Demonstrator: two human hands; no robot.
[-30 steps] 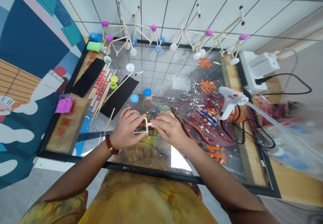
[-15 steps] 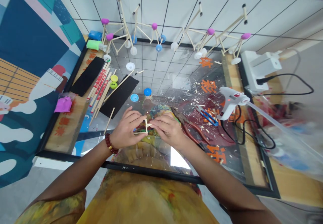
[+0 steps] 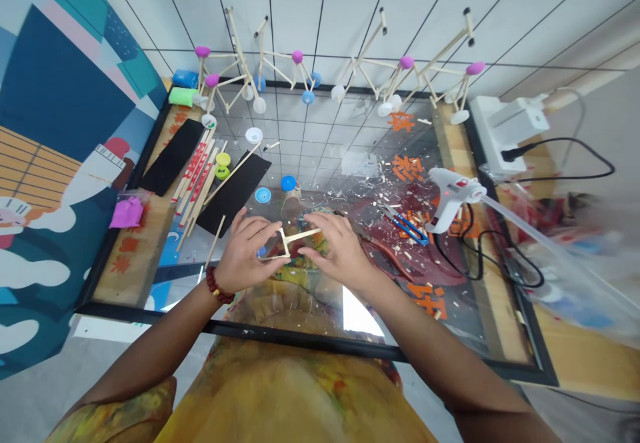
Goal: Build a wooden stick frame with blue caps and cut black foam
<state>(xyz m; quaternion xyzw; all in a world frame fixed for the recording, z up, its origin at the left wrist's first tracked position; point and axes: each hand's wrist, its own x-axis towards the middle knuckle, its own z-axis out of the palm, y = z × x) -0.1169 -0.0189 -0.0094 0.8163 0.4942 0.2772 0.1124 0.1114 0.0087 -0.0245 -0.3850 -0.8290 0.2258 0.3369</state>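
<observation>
My left hand (image 3: pixel 253 250) pinches a small frame of thin wooden sticks (image 3: pixel 287 243) between fingers and thumb. One stick of it points right, into the space between the parted thumb and fingers of my right hand (image 3: pixel 340 246). The right fingers are spread around that stick's end and do not appear to press on it. Beneath my left hand, a small blue spot shows, too hidden to name. Just right of my right hand lie red-handled pliers (image 3: pixel 393 262).
Stick figures with purple balls (image 3: pixel 407 62) line the table's back edge. Bundled sticks (image 3: pixel 195 176) and black strips (image 3: pixel 235 193) lie left. A blue-handled cutting tool (image 3: pixel 407 224), a white glue gun (image 3: pixel 453 196) with cords, and wood scraps are at right. Blue caps (image 3: pixel 263 194) sit mid-table.
The fingers of my right hand have come off the stick frame and spread apart, showing the stick that points right. My left hand still holds the frame. The whole view has shifted slightly.
</observation>
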